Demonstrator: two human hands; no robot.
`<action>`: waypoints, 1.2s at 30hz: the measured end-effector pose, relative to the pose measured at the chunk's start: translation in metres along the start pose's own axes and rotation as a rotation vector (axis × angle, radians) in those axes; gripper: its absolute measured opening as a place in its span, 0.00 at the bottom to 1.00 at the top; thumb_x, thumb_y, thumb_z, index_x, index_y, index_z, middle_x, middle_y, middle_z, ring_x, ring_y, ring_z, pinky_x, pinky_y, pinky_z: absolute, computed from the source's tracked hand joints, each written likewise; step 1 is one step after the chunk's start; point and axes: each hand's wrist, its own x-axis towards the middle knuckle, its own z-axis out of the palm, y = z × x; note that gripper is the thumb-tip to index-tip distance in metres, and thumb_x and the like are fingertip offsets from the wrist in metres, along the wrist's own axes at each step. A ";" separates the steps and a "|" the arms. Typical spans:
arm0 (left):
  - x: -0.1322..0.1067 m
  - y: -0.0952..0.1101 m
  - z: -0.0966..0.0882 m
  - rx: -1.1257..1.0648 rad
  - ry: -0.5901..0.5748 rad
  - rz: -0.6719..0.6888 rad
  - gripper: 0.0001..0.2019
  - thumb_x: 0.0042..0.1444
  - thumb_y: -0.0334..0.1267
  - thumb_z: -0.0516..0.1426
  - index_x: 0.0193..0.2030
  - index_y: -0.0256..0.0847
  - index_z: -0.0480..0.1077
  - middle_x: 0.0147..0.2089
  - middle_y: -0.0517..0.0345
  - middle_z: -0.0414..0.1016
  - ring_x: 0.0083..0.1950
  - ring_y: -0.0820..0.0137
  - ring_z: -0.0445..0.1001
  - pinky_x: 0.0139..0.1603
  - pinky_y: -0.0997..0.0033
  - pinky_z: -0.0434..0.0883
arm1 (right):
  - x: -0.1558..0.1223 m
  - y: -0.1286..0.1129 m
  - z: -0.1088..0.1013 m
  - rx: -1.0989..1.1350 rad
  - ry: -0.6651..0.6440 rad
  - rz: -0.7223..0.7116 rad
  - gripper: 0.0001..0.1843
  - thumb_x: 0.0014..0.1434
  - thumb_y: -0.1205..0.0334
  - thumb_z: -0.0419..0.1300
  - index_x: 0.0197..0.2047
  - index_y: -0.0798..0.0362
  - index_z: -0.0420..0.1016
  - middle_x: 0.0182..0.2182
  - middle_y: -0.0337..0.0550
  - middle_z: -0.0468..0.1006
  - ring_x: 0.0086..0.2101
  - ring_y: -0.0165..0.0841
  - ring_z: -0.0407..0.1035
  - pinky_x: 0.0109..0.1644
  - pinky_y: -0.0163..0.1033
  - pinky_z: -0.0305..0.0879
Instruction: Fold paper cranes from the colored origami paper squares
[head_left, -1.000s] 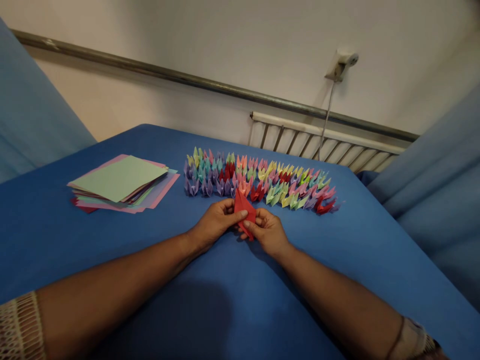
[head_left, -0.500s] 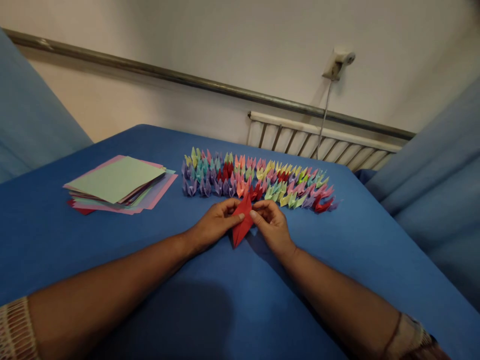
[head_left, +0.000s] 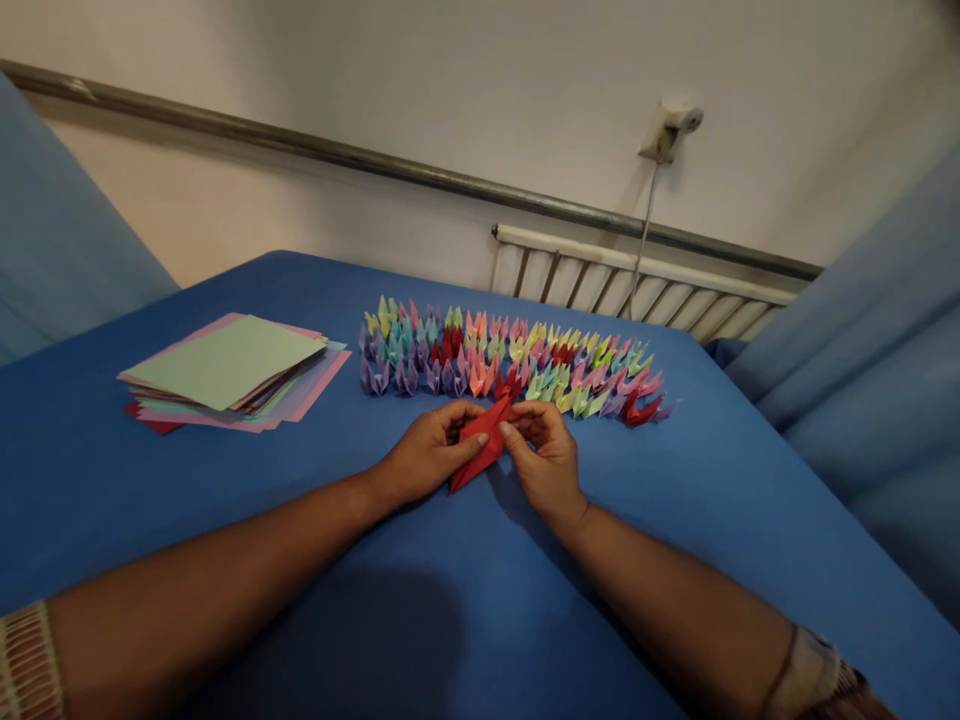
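Note:
A folded red paper [head_left: 478, 452], a narrow diamond in shape, is held between my two hands above the blue surface. My left hand [head_left: 431, 450] pinches its left side, thumb on the front face and fingers behind. On the other side my right hand [head_left: 546, 455] grips its right edge between thumb and fingers. The paper leans, its lower tip pointing down and left. Just beyond the hands stand rows of small folded paper cranes [head_left: 592, 375] in many colours. Fingers behind the paper are partly hidden.
To the left lies a stack of coloured paper sheets [head_left: 225, 365], pale green on top. The blue-covered table [head_left: 315, 600] reaches to a wall with a metal rail [head_left: 337, 155], a radiator [head_left: 585, 280] and a plugged-in socket [head_left: 664, 132]. Blue curtains [head_left: 885, 380] hang on both sides.
The red paper has tilted further, its lower tip swinging left. Both hands keep their pinch on it. The whole view has shifted slightly.

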 end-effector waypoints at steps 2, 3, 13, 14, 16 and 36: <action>0.000 -0.001 0.000 0.029 0.009 0.007 0.11 0.55 0.40 0.60 0.42 0.38 0.71 0.38 0.59 0.74 0.37 0.71 0.72 0.38 0.71 0.69 | 0.000 -0.001 0.000 -0.010 0.016 -0.004 0.09 0.56 0.62 0.63 0.41 0.50 0.70 0.33 0.37 0.74 0.32 0.29 0.69 0.39 0.36 0.66; 0.000 -0.001 0.000 0.037 0.013 0.012 0.11 0.55 0.40 0.60 0.42 0.38 0.71 0.37 0.59 0.73 0.37 0.71 0.71 0.38 0.72 0.69 | 0.000 -0.001 0.000 -0.014 0.014 -0.005 0.09 0.56 0.62 0.63 0.40 0.50 0.70 0.32 0.37 0.74 0.32 0.29 0.69 0.39 0.36 0.66; -0.002 -0.003 -0.001 0.099 -0.079 -0.008 0.09 0.56 0.39 0.58 0.41 0.38 0.71 0.36 0.59 0.72 0.36 0.72 0.70 0.37 0.71 0.69 | 0.005 0.001 -0.004 -0.018 -0.013 0.016 0.05 0.56 0.59 0.63 0.34 0.52 0.74 0.31 0.38 0.76 0.32 0.30 0.69 0.40 0.38 0.66; -0.003 -0.003 -0.001 0.100 -0.078 -0.016 0.09 0.56 0.39 0.58 0.41 0.38 0.71 0.35 0.60 0.72 0.35 0.72 0.70 0.37 0.72 0.69 | 0.005 0.001 -0.004 0.001 -0.001 0.052 0.06 0.55 0.58 0.64 0.32 0.52 0.74 0.29 0.37 0.76 0.31 0.30 0.69 0.38 0.37 0.66; -0.003 -0.002 0.001 0.076 -0.058 -0.027 0.09 0.55 0.39 0.59 0.42 0.39 0.71 0.36 0.60 0.72 0.36 0.72 0.70 0.37 0.72 0.69 | 0.007 -0.001 -0.003 0.015 0.028 0.102 0.09 0.53 0.57 0.66 0.30 0.52 0.72 0.26 0.35 0.74 0.28 0.28 0.67 0.36 0.36 0.65; 0.004 -0.013 -0.003 0.504 -0.053 -0.053 0.15 0.55 0.44 0.60 0.47 0.42 0.72 0.35 0.58 0.77 0.37 0.66 0.75 0.38 0.68 0.70 | -0.003 0.005 -0.053 -0.570 -0.275 0.331 0.08 0.53 0.61 0.60 0.38 0.50 0.71 0.21 0.31 0.71 0.21 0.28 0.65 0.25 0.34 0.57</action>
